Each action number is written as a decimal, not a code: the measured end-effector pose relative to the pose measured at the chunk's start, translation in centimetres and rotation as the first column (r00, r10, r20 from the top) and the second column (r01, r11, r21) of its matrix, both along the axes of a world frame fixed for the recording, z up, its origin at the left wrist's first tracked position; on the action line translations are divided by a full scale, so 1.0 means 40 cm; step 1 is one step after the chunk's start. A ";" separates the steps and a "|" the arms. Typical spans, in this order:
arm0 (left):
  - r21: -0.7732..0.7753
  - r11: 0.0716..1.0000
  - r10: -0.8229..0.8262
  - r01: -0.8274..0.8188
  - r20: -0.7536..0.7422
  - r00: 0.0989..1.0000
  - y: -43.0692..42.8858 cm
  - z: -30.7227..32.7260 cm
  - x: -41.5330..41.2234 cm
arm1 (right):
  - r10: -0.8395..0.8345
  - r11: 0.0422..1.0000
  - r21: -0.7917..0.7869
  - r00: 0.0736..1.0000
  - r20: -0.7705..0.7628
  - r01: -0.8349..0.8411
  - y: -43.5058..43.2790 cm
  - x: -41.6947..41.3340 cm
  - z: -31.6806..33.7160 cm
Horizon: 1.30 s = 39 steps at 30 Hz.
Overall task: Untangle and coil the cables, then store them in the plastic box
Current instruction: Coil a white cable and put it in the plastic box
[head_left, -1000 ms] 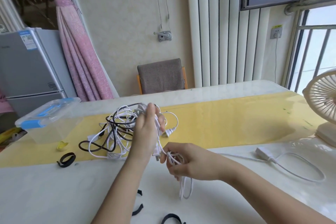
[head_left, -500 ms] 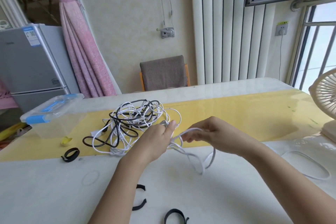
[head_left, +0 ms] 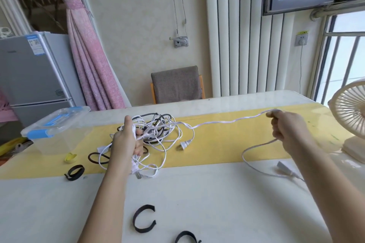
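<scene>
Grips both hold cable: left grip (head_left: 126,144) clutches the tangle (head_left: 158,128) mid-tabletop, right grip (head_left: 286,130) pinches one white cable (head_left: 227,122) stretched toward the right edge. Nothing looks coiled yet; box (head_left: 49,140) sits lidded at the left edge.

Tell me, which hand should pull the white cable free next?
Probably the right hand: it grips the white cable stretched out from the tangle, while the left hand holds the tangle in place.

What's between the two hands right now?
In the head view, a white cable runs raised from the tangle gripped by the left hand to the right hand; beneath it a white plug lies on the yellow runner.
</scene>
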<state>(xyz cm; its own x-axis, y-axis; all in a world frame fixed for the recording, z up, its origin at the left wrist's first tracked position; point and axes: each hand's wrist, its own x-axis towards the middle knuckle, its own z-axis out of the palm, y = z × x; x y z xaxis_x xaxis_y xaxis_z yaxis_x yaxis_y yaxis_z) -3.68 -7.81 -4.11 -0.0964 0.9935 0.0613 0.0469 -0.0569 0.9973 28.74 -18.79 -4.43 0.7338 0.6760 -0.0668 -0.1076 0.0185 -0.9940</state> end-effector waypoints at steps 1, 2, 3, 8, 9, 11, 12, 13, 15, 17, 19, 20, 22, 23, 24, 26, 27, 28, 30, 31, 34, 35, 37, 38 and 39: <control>0.028 0.999 -0.019 0.020 -0.022 1.000 -0.009 0.000 0.010 | -0.038 0.988 -0.130 0.952 0.305 0.081 0.005 -0.014 -0.010; 0.071 0.997 -0.036 0.040 -0.056 0.998 -0.020 -0.001 0.023 | 0.005 0.960 -0.238 0.835 0.550 0.150 0.006 -0.036 -0.020; 0.113 0.992 -0.046 0.057 -0.104 0.994 -0.034 -0.001 0.040 | 0.083 0.924 -0.321 0.709 0.701 0.209 0.008 -0.061 -0.027; 0.338 0.940 0.105 0.045 -0.413 0.905 -0.080 -0.010 0.096 | 0.329 0.921 -0.373 0.288 0.899 0.113 0.015 -0.204 -0.044; 0.390 0.919 0.132 0.056 -0.438 0.889 -0.085 -0.014 0.103 | 0.391 0.915 -0.404 0.287 0.875 -0.013 0.014 -0.229 -0.041; 0.483 0.870 0.162 0.094 -0.461 0.873 -0.095 -0.019 0.117 | 0.510 0.855 -0.397 0.404 0.759 -0.334 0.004 -0.264 -0.029; 0.516 0.850 0.174 0.106 -0.465 0.868 -0.097 -0.023 0.123 | 0.566 0.813 -0.338 0.508 0.650 -0.474 -0.002 -0.275 -0.023; 0.544 0.832 0.190 0.106 -0.459 0.868 -0.099 -0.027 0.128 | 0.624 0.768 -0.255 0.596 0.505 -0.587 -0.007 -0.283 -0.020; 0.603 0.793 0.231 0.081 -0.421 0.877 -0.104 -0.036 0.138 | 0.749 0.653 -0.135 0.607 0.266 -0.746 -0.012 -0.296 -0.019; 0.661 0.747 0.258 0.071 -0.386 0.886 -0.106 -0.043 0.143 | 0.856 0.503 -0.110 0.478 0.197 -0.857 -0.011 -0.317 -0.032; 0.722 0.685 0.327 0.093 -0.420 0.847 -0.104 -0.046 0.146 | 0.908 0.404 -0.060 0.391 0.152 -0.913 -0.014 -0.342 -0.048; 0.748 0.655 0.371 0.109 -0.444 0.815 -0.101 -0.047 0.147 | 0.921 0.375 -0.018 0.370 0.121 -0.927 -0.015 -0.350 -0.053; 0.773 0.623 0.433 0.118 -0.466 0.771 -0.096 -0.049 0.146 | 0.937 0.341 0.045 0.344 0.069 -0.939 -0.020 -0.358 -0.056; 0.781 0.614 0.454 0.118 -0.471 0.756 -0.094 -0.050 0.146 | 0.941 0.332 0.056 0.334 0.057 -0.942 -0.023 -0.359 -0.053; 0.786 0.606 0.469 0.123 -0.477 0.743 -0.093 -0.052 0.146 | 0.940 0.335 0.046 0.337 0.056 -0.941 -0.027 -0.357 -0.050; 0.796 0.587 0.487 0.148 -0.493 0.721 -0.091 -0.055 0.145 | 0.918 0.391 0.012 0.391 0.067 -0.920 -0.026 -0.352 -0.041; 0.793 0.585 0.479 0.170 -0.507 0.716 -0.089 -0.058 0.146 | 0.896 0.439 0.008 0.439 0.062 -0.898 -0.025 -0.348 -0.034; 0.779 0.595 0.453 0.198 -0.529 0.718 -0.087 -0.062 0.146 | 0.868 0.493 0.007 0.493 0.068 -0.870 -0.024 -0.342 -0.027; 0.717 0.650 0.362 0.251 -0.583 0.727 -0.086 -0.070 0.149 | 0.772 0.624 -0.022 0.612 0.170 -0.781 -0.019 -0.324 -0.013; 0.661 0.700 0.296 0.271 -0.614 0.732 -0.088 -0.075 0.153 | 0.716 0.681 -0.040 0.654 0.245 -0.731 -0.017 -0.313 -0.007; 0.426 0.827 0.008 0.368 -0.662 0.749 -0.109 -0.079 0.170 | 0.544 0.805 -0.038 0.711 0.444 -0.592 -0.012 -0.279 0.011; 0.343 0.841 -0.088 0.418 -0.676 0.732 -0.117 -0.081 0.173 | 0.473 0.843 -0.009 0.734 0.487 -0.537 -0.012 -0.266 0.018; 0.219 0.833 -0.218 0.508 -0.715 0.665 -0.126 -0.082 0.175 | 0.325 0.905 0.084 0.808 0.492 -0.416 -0.014 -0.226 0.035; 0.175 0.823 -0.261 0.541 -0.728 0.634 -0.125 -0.082 0.171 | 0.270 0.921 0.130 0.843 0.466 -0.367 -0.017 -0.206 0.042; 0.143 0.813 -0.293 0.565 -0.737 0.609 -0.126 -0.076 0.167 | 0.236 0.927 0.165 0.865 0.444 -0.337 -0.020 -0.187 0.049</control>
<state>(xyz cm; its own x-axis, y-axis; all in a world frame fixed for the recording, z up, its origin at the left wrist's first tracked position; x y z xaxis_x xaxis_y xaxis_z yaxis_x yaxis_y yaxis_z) 2.99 -12.84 -7.15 0.5365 0.8049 0.2537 0.5519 -0.5621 0.6161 21.27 -19.58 -2.47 0.4314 0.8191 0.3781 0.2709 0.2822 -0.9203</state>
